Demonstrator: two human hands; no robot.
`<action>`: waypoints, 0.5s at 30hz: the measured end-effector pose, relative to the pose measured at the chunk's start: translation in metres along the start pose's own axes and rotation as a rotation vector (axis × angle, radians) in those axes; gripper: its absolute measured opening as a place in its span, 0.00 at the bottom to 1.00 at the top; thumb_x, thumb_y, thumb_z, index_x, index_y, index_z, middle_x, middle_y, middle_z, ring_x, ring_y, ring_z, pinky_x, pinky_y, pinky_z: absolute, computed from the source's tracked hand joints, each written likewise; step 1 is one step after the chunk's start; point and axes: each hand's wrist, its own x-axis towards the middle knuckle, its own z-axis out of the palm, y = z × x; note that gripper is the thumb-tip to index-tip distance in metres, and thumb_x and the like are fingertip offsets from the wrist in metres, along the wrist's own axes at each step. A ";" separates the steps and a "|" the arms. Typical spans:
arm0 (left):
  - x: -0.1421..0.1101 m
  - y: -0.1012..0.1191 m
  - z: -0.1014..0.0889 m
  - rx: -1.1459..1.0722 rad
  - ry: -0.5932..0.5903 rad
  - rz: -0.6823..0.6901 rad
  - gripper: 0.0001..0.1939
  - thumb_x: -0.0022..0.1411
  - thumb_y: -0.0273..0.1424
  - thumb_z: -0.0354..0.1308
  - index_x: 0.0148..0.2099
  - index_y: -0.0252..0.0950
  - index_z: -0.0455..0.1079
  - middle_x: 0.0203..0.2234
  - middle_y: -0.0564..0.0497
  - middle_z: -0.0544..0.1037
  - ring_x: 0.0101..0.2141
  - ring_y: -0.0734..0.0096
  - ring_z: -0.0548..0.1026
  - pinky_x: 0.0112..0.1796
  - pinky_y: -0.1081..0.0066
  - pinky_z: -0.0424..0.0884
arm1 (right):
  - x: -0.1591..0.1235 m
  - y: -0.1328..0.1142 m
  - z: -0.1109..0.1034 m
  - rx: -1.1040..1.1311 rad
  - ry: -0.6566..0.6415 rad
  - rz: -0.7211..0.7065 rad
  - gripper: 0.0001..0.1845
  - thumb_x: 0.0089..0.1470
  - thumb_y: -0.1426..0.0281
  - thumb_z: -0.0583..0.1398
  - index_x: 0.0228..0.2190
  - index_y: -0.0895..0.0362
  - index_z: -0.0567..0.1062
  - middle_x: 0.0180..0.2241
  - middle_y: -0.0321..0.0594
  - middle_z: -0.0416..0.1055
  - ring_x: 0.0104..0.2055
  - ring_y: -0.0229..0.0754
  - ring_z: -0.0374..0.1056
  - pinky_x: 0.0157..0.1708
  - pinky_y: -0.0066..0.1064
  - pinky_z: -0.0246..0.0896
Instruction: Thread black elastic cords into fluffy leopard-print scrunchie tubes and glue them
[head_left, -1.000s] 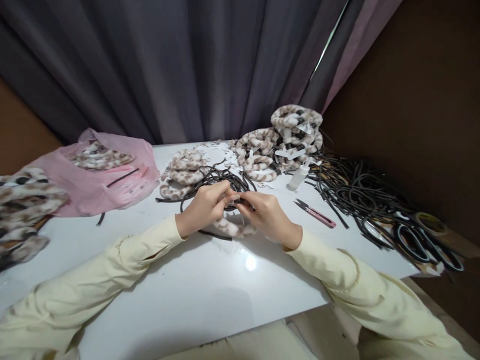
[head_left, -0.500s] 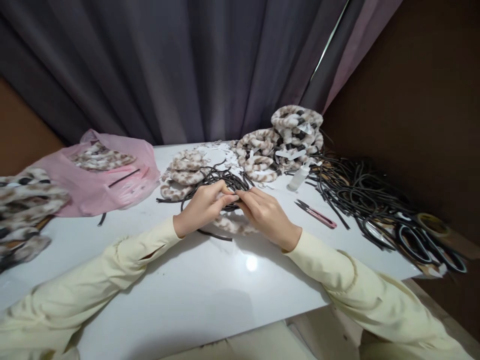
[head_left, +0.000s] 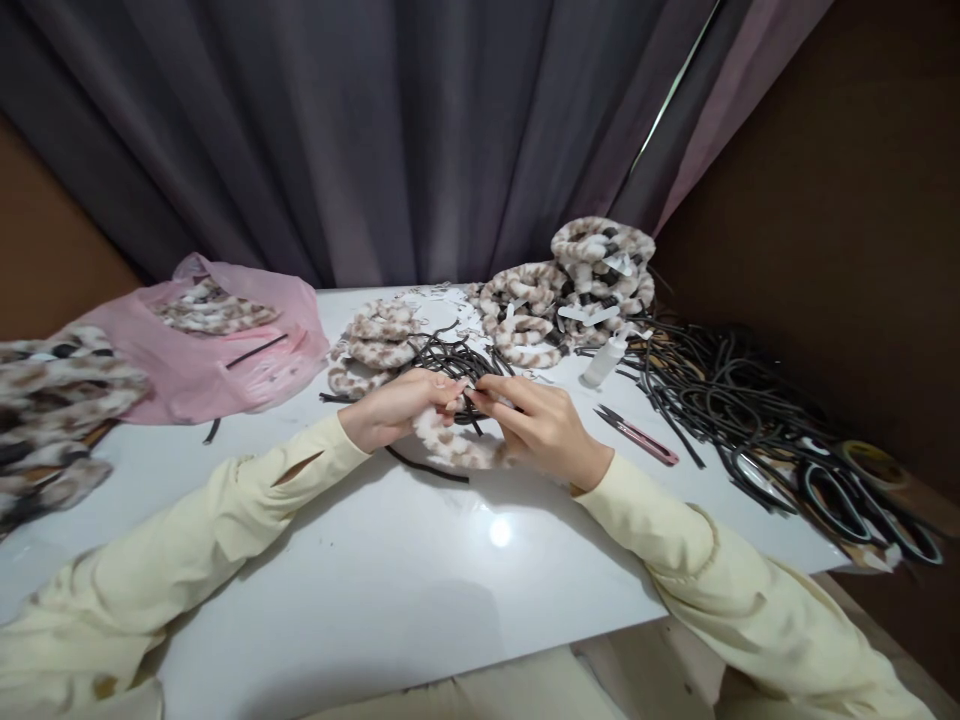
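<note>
A white furry tube with brown spots (head_left: 465, 449) curves between my two hands above the table. My left hand (head_left: 401, 407) is closed around one end of it, with thumb and fingers pressed together. On the other side, my right hand (head_left: 541, 420) pinches close to the left fingertips, and the tube's other end runs in under its palm. A small dark bit shows at the fingertips; whether it is cord cannot be made out. Just behind the hands lies a tangle of black cords (head_left: 454, 352). One loose black cord (head_left: 431, 467) lies below the tube.
Furry rings (head_left: 382, 333) are stacked behind my left hand, with a taller stack (head_left: 604, 265) at back right. A small bottle (head_left: 604, 360) and pink thread snips (head_left: 637, 435) lie right, before a cord heap (head_left: 720, 390) and scissors (head_left: 832, 500). A pink bag (head_left: 289, 300) sits left.
My left hand has turned and moved slightly left, and more of the furry tube shows beneath it. My fingertips have parted a little. The view has shifted slightly.
</note>
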 end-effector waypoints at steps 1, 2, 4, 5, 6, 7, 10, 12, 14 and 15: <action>0.000 0.001 -0.001 -0.059 -0.024 -0.049 0.14 0.44 0.27 0.62 0.20 0.34 0.57 0.16 0.59 0.56 0.17 0.83 0.55 0.19 0.77 0.57 | 0.000 0.002 -0.001 -0.008 -0.006 -0.026 0.13 0.58 0.77 0.48 0.36 0.59 0.72 0.41 0.46 0.73 0.31 0.40 0.65 0.26 0.31 0.58; 0.001 0.001 -0.002 -0.103 -0.053 -0.090 0.13 0.42 0.24 0.61 0.20 0.34 0.57 0.15 0.59 0.56 0.17 0.83 0.54 0.18 0.77 0.57 | 0.000 0.003 -0.001 -0.015 -0.012 -0.055 0.13 0.58 0.77 0.48 0.36 0.60 0.72 0.41 0.46 0.73 0.31 0.40 0.64 0.26 0.31 0.58; 0.002 0.001 -0.003 -0.140 -0.104 -0.136 0.11 0.41 0.22 0.59 0.20 0.34 0.57 0.15 0.59 0.56 0.16 0.83 0.53 0.18 0.77 0.57 | 0.000 0.005 0.000 -0.027 -0.036 -0.109 0.13 0.58 0.77 0.48 0.37 0.60 0.72 0.43 0.46 0.72 0.33 0.41 0.63 0.27 0.32 0.58; 0.002 0.001 -0.003 -0.141 -0.120 -0.148 0.11 0.41 0.22 0.58 0.20 0.35 0.57 0.15 0.59 0.56 0.16 0.83 0.52 0.17 0.76 0.56 | 0.000 0.005 0.001 -0.032 -0.049 -0.123 0.13 0.58 0.77 0.48 0.38 0.60 0.72 0.44 0.46 0.71 0.33 0.42 0.63 0.27 0.33 0.58; 0.003 0.001 -0.004 -0.139 -0.129 -0.155 0.11 0.41 0.22 0.58 0.20 0.35 0.57 0.14 0.58 0.55 0.16 0.82 0.52 0.17 0.76 0.56 | -0.001 0.005 0.002 -0.037 -0.061 -0.127 0.13 0.59 0.76 0.48 0.37 0.59 0.72 0.45 0.46 0.71 0.33 0.42 0.63 0.28 0.33 0.58; 0.002 0.001 -0.004 -0.141 -0.133 -0.163 0.11 0.40 0.22 0.58 0.20 0.36 0.57 0.14 0.58 0.55 0.16 0.82 0.51 0.17 0.76 0.56 | -0.001 0.005 0.003 -0.038 -0.067 -0.121 0.12 0.59 0.75 0.48 0.36 0.59 0.72 0.45 0.46 0.71 0.33 0.41 0.62 0.28 0.33 0.58; 0.001 0.003 -0.005 -0.155 -0.142 -0.187 0.10 0.40 0.22 0.59 0.22 0.36 0.58 0.15 0.58 0.56 0.17 0.81 0.51 0.17 0.75 0.56 | -0.001 0.004 0.004 -0.015 -0.057 -0.087 0.11 0.60 0.74 0.50 0.31 0.57 0.71 0.44 0.45 0.71 0.33 0.41 0.63 0.29 0.34 0.57; -0.001 0.006 -0.005 -0.165 -0.154 -0.203 0.09 0.41 0.22 0.59 0.23 0.35 0.60 0.16 0.57 0.57 0.17 0.82 0.52 0.17 0.75 0.56 | 0.001 0.003 0.003 0.014 -0.031 -0.069 0.11 0.60 0.73 0.50 0.31 0.57 0.71 0.43 0.45 0.72 0.36 0.42 0.64 0.30 0.34 0.59; -0.002 0.008 -0.005 -0.176 -0.157 -0.205 0.07 0.43 0.22 0.58 0.23 0.34 0.62 0.17 0.57 0.58 0.17 0.82 0.53 0.18 0.75 0.56 | 0.003 0.002 0.002 0.034 0.002 -0.057 0.11 0.60 0.73 0.50 0.34 0.58 0.72 0.41 0.46 0.73 0.40 0.44 0.65 0.34 0.35 0.61; -0.003 0.008 -0.005 -0.183 -0.155 -0.204 0.06 0.43 0.21 0.57 0.23 0.33 0.62 0.17 0.57 0.58 0.17 0.82 0.53 0.18 0.75 0.56 | 0.004 0.001 0.001 0.039 0.014 -0.052 0.11 0.60 0.73 0.50 0.36 0.59 0.72 0.41 0.47 0.73 0.43 0.45 0.65 0.36 0.37 0.61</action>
